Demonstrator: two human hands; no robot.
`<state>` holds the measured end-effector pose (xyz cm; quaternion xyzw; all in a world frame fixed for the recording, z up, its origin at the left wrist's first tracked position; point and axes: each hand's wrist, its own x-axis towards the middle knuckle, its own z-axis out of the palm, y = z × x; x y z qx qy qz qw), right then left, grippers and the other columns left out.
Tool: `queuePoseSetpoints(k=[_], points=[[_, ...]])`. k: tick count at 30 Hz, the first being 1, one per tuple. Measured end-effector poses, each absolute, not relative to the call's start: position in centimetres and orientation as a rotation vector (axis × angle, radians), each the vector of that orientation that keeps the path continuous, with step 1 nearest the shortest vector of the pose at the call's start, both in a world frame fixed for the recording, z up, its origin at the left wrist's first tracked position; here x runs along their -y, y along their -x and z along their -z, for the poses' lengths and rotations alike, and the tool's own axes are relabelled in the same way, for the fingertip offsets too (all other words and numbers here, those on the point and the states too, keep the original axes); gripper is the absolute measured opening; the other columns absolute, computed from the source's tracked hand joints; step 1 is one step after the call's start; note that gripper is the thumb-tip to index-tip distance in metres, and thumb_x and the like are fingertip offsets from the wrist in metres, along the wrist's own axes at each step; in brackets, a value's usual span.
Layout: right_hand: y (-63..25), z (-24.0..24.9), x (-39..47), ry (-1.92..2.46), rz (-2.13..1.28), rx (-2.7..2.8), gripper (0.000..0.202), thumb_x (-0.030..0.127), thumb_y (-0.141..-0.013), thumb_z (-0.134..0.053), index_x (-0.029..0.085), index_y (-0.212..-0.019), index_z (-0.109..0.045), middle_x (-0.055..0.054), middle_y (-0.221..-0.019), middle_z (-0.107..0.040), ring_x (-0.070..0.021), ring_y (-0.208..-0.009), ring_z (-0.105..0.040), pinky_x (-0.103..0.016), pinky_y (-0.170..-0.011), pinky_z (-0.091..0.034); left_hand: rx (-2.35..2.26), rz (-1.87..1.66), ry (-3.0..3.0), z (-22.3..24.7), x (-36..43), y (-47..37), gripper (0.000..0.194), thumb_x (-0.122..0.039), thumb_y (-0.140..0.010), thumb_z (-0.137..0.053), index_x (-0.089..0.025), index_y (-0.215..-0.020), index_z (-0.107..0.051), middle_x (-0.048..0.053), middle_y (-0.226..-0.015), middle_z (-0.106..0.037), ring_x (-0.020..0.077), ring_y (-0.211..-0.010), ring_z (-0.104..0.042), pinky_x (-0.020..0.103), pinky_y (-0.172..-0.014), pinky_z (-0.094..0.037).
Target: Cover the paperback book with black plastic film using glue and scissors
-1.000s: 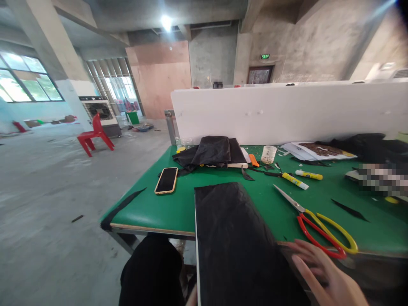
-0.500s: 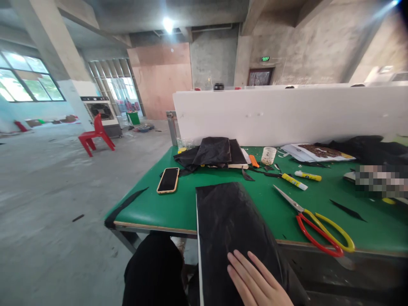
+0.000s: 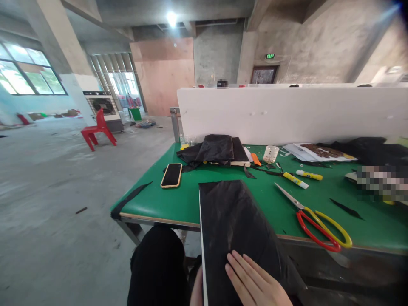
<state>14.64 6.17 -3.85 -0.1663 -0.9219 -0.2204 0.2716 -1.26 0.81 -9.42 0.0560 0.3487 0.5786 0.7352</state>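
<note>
1. Black sheeting [image 3: 236, 221] covers a pale-edged board [image 3: 202, 255] at lower centre, its far end over the green worktop [image 3: 188, 208], its near end below the front edge.
2. The right hand [image 3: 256, 282] lies on the sheeting, fingers straight and nearly together, gripping nothing. The left hand [image 3: 196, 293] is by the board's left edge, mostly hidden; I can't tell whether its fingers grip.
3. Pressing unevenly could, I'd judge, crease the sheeting or pull its loose right side askew.
4. The scissors [image 3: 300, 206], right of centre, have handles reaching the worktop's edge; a sleeve or trailing sheeting could knock them off.
5. Beyond them, a clear jar [image 3: 270, 154] has brownish specks showing, perhaps scraps inside. The green bin [image 3: 135, 114], upper left, hides its contents from here.
</note>
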Motion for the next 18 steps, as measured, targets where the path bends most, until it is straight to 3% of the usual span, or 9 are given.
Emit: queuePoseSetpoints(k=[3, 5, 7, 10, 14, 16, 18], points=[[-14.5, 3.9, -5.9, 0.431, 0.551, 2.476, 0.034, 0.01, -0.089, -0.036, 0.013, -0.111, -0.061, -0.006, -0.116, -0.061, -0.0158, -0.117, -0.049, -0.027, -0.105, -0.036, -0.796, -1.326, -0.161, 9.6, -0.7, 3.1, 0.042, -0.038, -0.085, -0.056, -0.021, -0.122, -0.051, 0.009, -0.127, -0.051, 0.0261, -0.119, -0.046, 0.048, -0.101, -0.035], [-14.4, 3.8, -5.7, 0.444, 0.56, 2.478, 0.034, 0.011, -0.089, -0.037, 0.013, -0.112, -0.061, -0.006, -0.12, -0.058, -0.0173, -0.12, -0.046, -0.031, -0.107, -0.034, -0.813, -1.342, -0.184, 9.4, -0.6, 3.9, 0.044, -0.036, -0.079, -0.061, -0.023, -0.121, -0.054, 0.007, -0.122, -0.058, 0.0265, -0.125, -0.041, 0.043, -0.107, -0.029], [-14.2, 3.6, -5.4, 0.465, 0.589, 2.473, 0.034, 0.01, -0.087, -0.038, 0.012, -0.112, -0.061, -0.007, -0.123, -0.056, -0.0192, -0.121, -0.045, -0.034, -0.107, -0.034, -0.804, -1.307, -0.206, 8.8, -0.6, 4.2, 0.042, -0.033, -0.078, -0.061, -0.025, -0.118, -0.058, 0.006, -0.116, -0.063, 0.0253, -0.127, -0.039, 0.037, -0.109, -0.027], [-13.9, 3.3, -5.1, 0.457, 0.598, 2.48, 0.034, 0.009, -0.085, -0.04, 0.01, -0.112, -0.06, -0.009, -0.123, -0.055, -0.022, -0.121, -0.045, -0.035, -0.104, -0.038, -0.743, -1.162, -0.235, 7.4, -0.7, 4.0, 0.035, -0.035, -0.084, -0.054, -0.024, -0.116, -0.059, 0.006, -0.116, -0.062, 0.0242, -0.122, -0.045, 0.04, -0.108, -0.029], [-13.2, 3.0, -4.8, 0.492, 0.505, 2.503, 0.041, 0.006, -0.082, -0.036, 0.003, -0.119, -0.054, -0.016, -0.123, -0.054, -0.0269, -0.122, -0.043, -0.039, -0.099, -0.044, -0.659, -0.913, -0.228, 5.7, -1.0, 3.7, 0.03, -0.037, -0.087, -0.054, -0.018, -0.11, -0.057, 0.008, -0.115, -0.059, 0.0189, -0.1, -0.058, 0.043, -0.091, -0.046], [-13.0, 2.9, -4.9, 0.554, 0.431, 2.501, 0.047, 0.002, -0.08, -0.032, 0.001, -0.124, -0.049, -0.018, -0.125, -0.052, -0.0267, -0.123, -0.042, -0.038, -0.096, -0.046, -0.616, -0.773, -0.217, 5.2, -1.3, 3.6, 0.032, -0.039, -0.088, -0.048, -0.013, -0.087, -0.066, 0.009, -0.101, -0.067, 0.0174, -0.086, -0.064, 0.036, -0.074, -0.052], [-13.0, 2.8, -5.2, 0.659, 0.327, 2.451, 0.053, 0.0, -0.079, -0.029, 0.003, -0.13, -0.042, -0.017, -0.129, -0.049, -0.0234, -0.124, -0.041, -0.034, -0.096, -0.046, -0.575, -0.678, -0.205, 4.9, -1.6, 3.4, 0.059, -0.038, -0.088, -0.023, -0.011, -0.055, -0.065, 0.011, -0.082, -0.072, 0.021, -0.079, -0.068, 0.03, -0.054, -0.05]])
